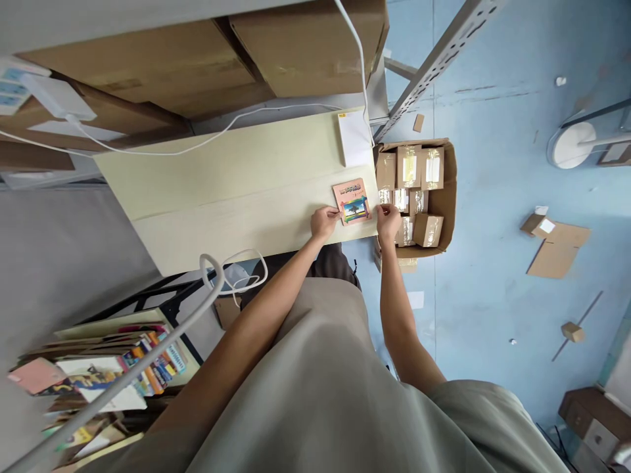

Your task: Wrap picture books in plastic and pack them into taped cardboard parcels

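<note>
A small pink book (351,202) with a tree picture on its cover lies on the pale tabletop (236,203), near the table's right end. My left hand (324,222) pinches at the book's left edge, thumb and forefinger together. To the right of the book, apart from it, my right hand (389,222) is at the table's edge with its fingers closed; what they hold, if anything, cannot be made out. A white pad or box (355,139) with a small yellow mark lies just beyond the book.
An open carton (448,197) of small taped boxes stands on the blue floor beside the table. Large cardboard boxes (305,49) sit beyond the tabletop, with a white cable (217,136) trailing across it. Books (142,361) fill a rack at lower left, behind a bent grey tube (142,364).
</note>
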The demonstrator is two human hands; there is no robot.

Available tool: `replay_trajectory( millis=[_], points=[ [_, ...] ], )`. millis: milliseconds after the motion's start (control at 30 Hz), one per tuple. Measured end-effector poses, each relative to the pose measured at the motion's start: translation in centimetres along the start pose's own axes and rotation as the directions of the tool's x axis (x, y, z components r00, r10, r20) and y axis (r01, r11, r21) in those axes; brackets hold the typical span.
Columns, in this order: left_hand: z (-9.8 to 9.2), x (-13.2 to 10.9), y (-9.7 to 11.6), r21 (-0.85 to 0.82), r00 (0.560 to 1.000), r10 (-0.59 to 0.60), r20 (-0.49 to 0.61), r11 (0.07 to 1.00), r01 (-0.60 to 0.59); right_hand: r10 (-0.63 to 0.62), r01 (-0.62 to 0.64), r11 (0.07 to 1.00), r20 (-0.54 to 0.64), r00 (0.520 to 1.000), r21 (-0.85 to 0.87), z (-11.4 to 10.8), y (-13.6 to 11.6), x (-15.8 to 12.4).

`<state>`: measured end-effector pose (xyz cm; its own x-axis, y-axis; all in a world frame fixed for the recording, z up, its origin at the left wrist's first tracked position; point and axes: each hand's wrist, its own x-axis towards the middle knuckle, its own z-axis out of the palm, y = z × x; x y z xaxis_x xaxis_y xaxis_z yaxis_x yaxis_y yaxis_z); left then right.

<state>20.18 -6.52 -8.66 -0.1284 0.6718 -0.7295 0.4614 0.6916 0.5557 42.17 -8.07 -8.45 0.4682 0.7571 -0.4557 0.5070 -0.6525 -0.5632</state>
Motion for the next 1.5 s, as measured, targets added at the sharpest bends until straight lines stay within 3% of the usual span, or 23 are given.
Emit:
replay_trajectory(
  millis=[100, 200, 333, 500, 600, 700, 767, 900, 1033, 1133, 1200, 1400, 1500],
  points=[
    [0.3, -0.2, 0.2, 0.034, 0.999, 0.019, -0.032, 0.999, -0.018, -0.106, 0.104, 0.994, -0.048, 0.993, -0.038, -0.1, -0.2, -1.2],
    [0.7, -0.7, 0.4, 0.076, 0.995, 0.072, -0.065, 0.995, -0.067, -0.287, 0.278, 0.954, -0.074, 0.955, -0.116, 0.2, -0.4, -3.1],
    [1.3, -1.4, 0.2, 0.081, 0.98, 0.18, -0.086, 0.982, -0.173, -0.49, 0.489, 0.853, 0.044, 0.871, -0.183, 1.7, -0.5, -4.7],
    [2.7, -1.8, 0.8, 0.098, 0.936, 0.308, -0.171, 0.951, -0.295, -0.53, 0.551, 0.811, 0.153, 0.834, -0.196, 3.6, 0.0, -3.9],
    [3.8, -1.7, 2.3, 0.105, 0.95, 0.231, -0.212, 0.972, -0.212, -0.555, 0.58, 0.796, 0.173, 0.814, -0.173, 4.0, 0.3, -3.5],
    [4.5, -1.6, 4.3, 0.12, 0.969, 0.069, -0.238, 0.992, -0.041, -0.56, 0.579, 0.808, 0.162, 0.813, -0.112, 3.8, 0.2, -3.3],
    [4.5, -1.8, 5.3, 0.146, 0.971, 0.008, -0.24, 0.989, 0.028, -0.519, 0.526, 0.85, 0.117, 0.847, -0.036, 3.4, 0.0, -2.9],
    [4.2, -2.5, 6.1, 0.179, 0.969, 0.002, -0.247, 0.983, 0.044, -0.286, 0.285, 0.958, 0.016, 0.958, 0.023, 3.1, -0.9, -1.1],
    [4.5, -2.6, 6.1, 0.131, 0.965, -0.017, -0.26, 0.99, 0.053, -0.1, 0.113, 0.985, 0.1, 0.99, -0.132, 3.4, -2.3, 0.9],
    [4.5, -2.3, 6.0, 0.035, 0.968, -0.045, -0.248, 0.998, 0.055, -0.107, 0.138, 0.976, 0.181, 0.978, -0.168, 3.1, -3.1, 1.2],
    [4.2, -2.2, 5.9, -0.009, 0.971, -0.037, -0.238, 0.999, 0.036, -0.158, 0.188, 0.965, 0.169, 0.973, -0.181, 2.4, -3.5, 0.6],
    [2.1, -3.4, 6.1, -0.103, 0.971, 0.206, -0.122, 0.97, -0.219, -0.299, 0.305, 0.921, 0.062, 0.952, -0.243, 1.6, -5.3, -3.4],
    [0.6, -3.6, 6.4, -0.171, 0.971, 0.208, -0.114, 0.959, -0.225, -0.346, 0.362, 0.897, 0.109, 0.932, -0.252, 2.7, -6.8, -5.5]
  ],
)
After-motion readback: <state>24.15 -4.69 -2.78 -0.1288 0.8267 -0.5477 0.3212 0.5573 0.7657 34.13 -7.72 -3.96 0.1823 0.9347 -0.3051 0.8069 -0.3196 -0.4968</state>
